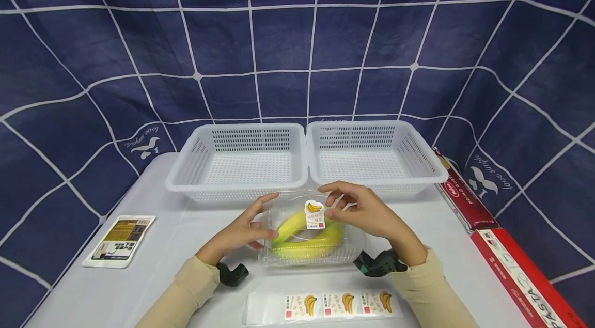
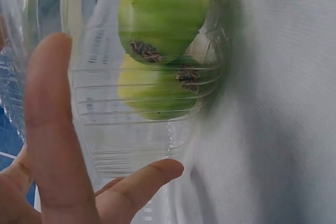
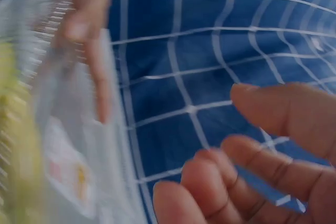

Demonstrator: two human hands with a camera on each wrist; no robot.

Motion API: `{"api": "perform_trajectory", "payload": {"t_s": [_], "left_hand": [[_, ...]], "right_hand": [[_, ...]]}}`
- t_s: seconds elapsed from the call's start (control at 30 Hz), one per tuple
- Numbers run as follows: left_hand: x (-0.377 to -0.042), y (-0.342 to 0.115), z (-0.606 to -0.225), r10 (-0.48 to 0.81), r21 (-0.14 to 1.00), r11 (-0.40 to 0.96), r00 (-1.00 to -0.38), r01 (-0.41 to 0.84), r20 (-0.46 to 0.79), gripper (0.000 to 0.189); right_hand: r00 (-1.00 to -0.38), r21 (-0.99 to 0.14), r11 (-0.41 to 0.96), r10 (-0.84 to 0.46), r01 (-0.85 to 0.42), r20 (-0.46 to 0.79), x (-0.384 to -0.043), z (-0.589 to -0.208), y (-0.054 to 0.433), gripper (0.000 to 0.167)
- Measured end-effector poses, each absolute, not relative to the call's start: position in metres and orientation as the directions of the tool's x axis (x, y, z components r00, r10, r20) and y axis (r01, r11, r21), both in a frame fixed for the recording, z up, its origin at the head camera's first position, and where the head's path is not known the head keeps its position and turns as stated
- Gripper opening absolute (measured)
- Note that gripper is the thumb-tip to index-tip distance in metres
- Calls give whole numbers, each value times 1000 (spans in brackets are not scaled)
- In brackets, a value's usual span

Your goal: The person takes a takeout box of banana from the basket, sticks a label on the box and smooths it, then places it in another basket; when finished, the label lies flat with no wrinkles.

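Observation:
A clear plastic clamshell container (image 1: 274,258) holding yellow-green bananas (image 1: 307,248) rests on the white tabletop in the head view. A banana sticker (image 1: 315,215) lies on its lid. My left hand (image 1: 241,230) is at the container's left side, fingers spread along the wall. In the left wrist view, those fingers (image 2: 58,124) look straight beside the ribbed plastic, with dark banana tips (image 2: 144,51) inside. Over the lid's right part hovers my right hand (image 1: 360,212), close to the sticker. In the right wrist view its loosely curled fingers (image 3: 205,187) have nothing between them.
Two white perforated baskets (image 1: 255,183) (image 1: 376,181) stand behind the container. A sheet of banana stickers (image 1: 325,307) lies in front. At left is a flat packet (image 1: 120,241); at right lie a dark red box (image 1: 465,199) and a red pasta box (image 1: 525,276).

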State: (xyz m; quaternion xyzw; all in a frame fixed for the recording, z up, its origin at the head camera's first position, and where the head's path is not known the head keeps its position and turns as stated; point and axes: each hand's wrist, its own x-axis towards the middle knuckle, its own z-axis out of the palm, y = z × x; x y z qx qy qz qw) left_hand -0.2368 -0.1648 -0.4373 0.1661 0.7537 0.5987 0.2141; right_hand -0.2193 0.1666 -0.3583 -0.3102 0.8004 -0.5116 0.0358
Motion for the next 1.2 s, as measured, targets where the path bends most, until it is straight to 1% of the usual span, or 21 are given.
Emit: {"api": "perform_trajectory", "payload": {"t_s": [0.1,0.17,0.27,0.4,0.5,0.6,0.73,0.87,1.03,1.13,1.2], "left_hand": [[-236,-164,-438,514,975,222,-851,9,-109,96],[-236,-164,-438,515,976,219,-851,18,-100,91],[-236,-164,-437,513,976,219,-853,19,-98,86],[-236,-165,-436,515,976,219,-851,19,-99,84],[-235,-165,-435,518,976,216,-850,22,-96,82],[-235,-164,-435,519,976,218,-850,27,-93,81],[-235,-165,-434,516,973,227,-851,29,-95,81],[-234,-165,-434,508,973,228,-856,28,-95,82],[-234,-165,-435,505,974,223,-859,32,-88,80],[-235,-164,-436,503,973,227,-860,34,-87,80],[-236,-164,-436,503,973,228,-860,35,-86,80]], "right_hand": [[-778,-831,206,-519,-516,355,-219,-349,187,35],[-773,-832,153,-488,-533,405,-219,-343,202,34],[-789,-841,91,-413,-533,455,-219,-337,224,39],[-819,-848,37,-285,-529,498,-222,-336,255,44],[-835,-849,1,-178,-528,520,-227,-340,277,45],[-858,-859,-43,-47,-509,511,-230,-346,298,41],[-887,-881,-129,154,-454,435,-233,-355,321,31],[-905,-909,-199,305,-366,297,-236,-367,341,25],[-913,-931,-270,389,-245,127,-243,-385,360,22],[-912,-949,-255,404,-184,68,-247,-398,366,22],[-915,-965,-218,402,-146,48,-250,-406,368,23]]}}
